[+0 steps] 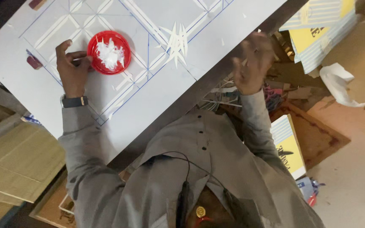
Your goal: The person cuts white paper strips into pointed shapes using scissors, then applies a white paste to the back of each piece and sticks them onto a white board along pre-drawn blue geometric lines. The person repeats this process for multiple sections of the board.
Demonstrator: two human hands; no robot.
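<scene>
Red lid (109,52): a shallow round dish holding white paste and thin white slivers is seen on the white board (157,93), at about ten o'clock of the view, inside the blue-lined pattern.
Left hand (72,65): it is laid flat on the board at nine o'clock of the lid, fingertips resting against the rim; nothing is clasped, the fingers are only curled loosely toward it. A dark watch (74,101) is worn on the wrist, and the grey sleeve runs down toward six o'clock.
Right hand (252,63): it is raised off the board's edge at about two o'clock of the view, blurred. The fingers appear bunched together, perhaps on a thin strip, but whether anything is pinched cannot be told.
Star of strips (176,41): white slivers are laid in a burst at three o'clock of the lid, well apart from both hands.
Risk, lid: a nudge from the resting fingertips could slide or tip it, and paste could be smeared over the drawn lines.
Risk, star: a sweep of the sleeve or moving hand could scatter the loose strips.
Risk, edge: anything dropped from the raised hand could be lost in the scrap pile (275,90) below.
</scene>
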